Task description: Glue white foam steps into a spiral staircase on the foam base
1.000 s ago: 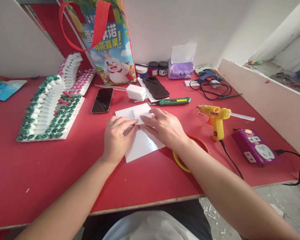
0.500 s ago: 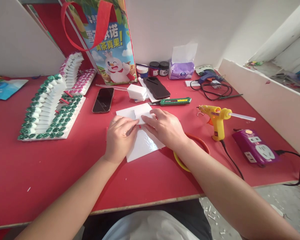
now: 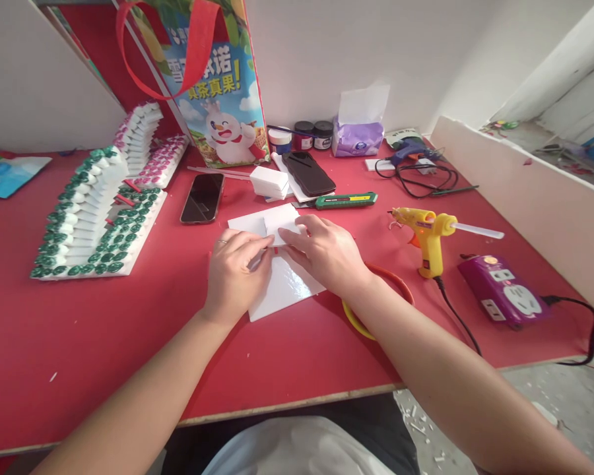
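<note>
A white board [image 3: 292, 287] lies on the red table, glossy where light falls on it. Over its far part, a small white piece [image 3: 277, 223] is pinched between my two hands. My left hand [image 3: 237, 270] grips its near left side with thumb and fingers. My right hand [image 3: 327, 251] grips it from the right, fingertips close to the left ones. A small red bit [image 3: 276, 251] shows just below the fingertips. Under my right wrist lies a round ring, red and yellow [image 3: 354, 320], partly hidden by the forearm.
Behind the board are a green cutter [image 3: 346, 200], white blocks [image 3: 268, 182] and two phones [image 3: 202, 198]. A yellow glue gun [image 3: 429, 237] and a purple power socket [image 3: 505, 290] are at the right. Decorated white models [image 3: 99, 218] and a printed bag [image 3: 222, 119] stand left.
The whole view has shifted very slightly. Both hands keep the same hold on the small white piece.
</note>
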Available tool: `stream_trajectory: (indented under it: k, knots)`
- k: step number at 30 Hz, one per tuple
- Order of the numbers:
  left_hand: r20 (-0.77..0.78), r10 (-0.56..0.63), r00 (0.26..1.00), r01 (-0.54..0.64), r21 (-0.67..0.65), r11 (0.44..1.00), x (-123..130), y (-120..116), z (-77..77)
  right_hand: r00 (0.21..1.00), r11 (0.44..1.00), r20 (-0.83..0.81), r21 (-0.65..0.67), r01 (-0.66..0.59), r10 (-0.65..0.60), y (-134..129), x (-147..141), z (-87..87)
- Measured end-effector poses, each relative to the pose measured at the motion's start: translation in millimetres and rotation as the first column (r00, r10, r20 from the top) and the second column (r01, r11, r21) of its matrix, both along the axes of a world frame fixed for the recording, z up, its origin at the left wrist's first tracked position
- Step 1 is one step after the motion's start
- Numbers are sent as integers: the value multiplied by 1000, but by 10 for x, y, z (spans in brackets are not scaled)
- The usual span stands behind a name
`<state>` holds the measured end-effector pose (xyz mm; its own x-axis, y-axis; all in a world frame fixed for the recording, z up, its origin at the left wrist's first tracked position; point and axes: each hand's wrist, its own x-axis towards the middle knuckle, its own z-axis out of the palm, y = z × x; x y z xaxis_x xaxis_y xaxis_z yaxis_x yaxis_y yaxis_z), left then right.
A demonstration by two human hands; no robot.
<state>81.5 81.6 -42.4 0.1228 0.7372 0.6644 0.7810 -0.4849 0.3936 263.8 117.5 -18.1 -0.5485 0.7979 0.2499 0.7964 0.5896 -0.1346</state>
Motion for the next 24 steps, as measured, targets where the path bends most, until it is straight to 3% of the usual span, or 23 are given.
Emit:
stream_trajectory:
  k: [24]
  knots:
    - [162, 67, 985, -41, -159, 986, 15, 11, -8, 1000, 1000, 11, 9, -14, 14, 9, -5, 6]
